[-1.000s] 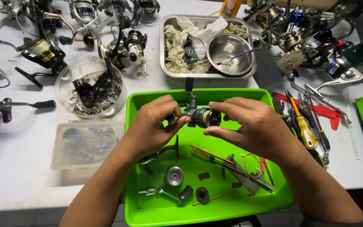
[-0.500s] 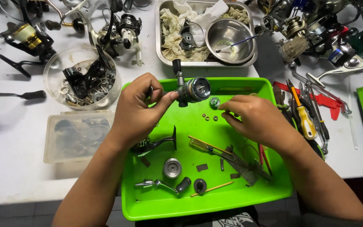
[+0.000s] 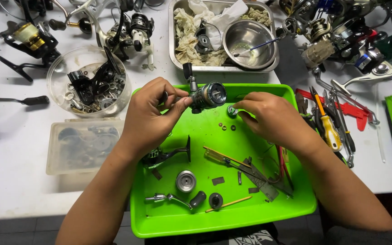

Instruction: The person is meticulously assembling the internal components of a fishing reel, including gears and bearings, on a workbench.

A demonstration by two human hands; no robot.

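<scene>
My left hand [image 3: 153, 113] grips a dark fishing reel body [image 3: 207, 95] over the green tray [image 3: 291, 206], its round face tilted up and to the right. Just right of the reel, my right hand [image 3: 271, 118] pinches a small round metal part [image 3: 232, 110] at its fingertips. A few tiny washers [image 3: 226, 127] lie on the tray below that part. Lower in the tray rest a silver spool [image 3: 186, 181], a crank handle [image 3: 178, 200], a black reel frame [image 3: 169, 155] and a yellow-handled screwdriver [image 3: 225, 157].
A metal pan [image 3: 174, 41] at the back holds rags and a steel bowl [image 3: 249, 38]. A round clear bowl [image 3: 88, 81] of parts and a clear lidded box [image 3: 82, 145] stand left. Several reels lie along the back; pliers and screwdrivers [image 3: 330, 129] lie right of the tray.
My hands moved apart: the right hand came off the reel holding a small round part, while the left keeps the reel, now tilted with its face toward the camera.
</scene>
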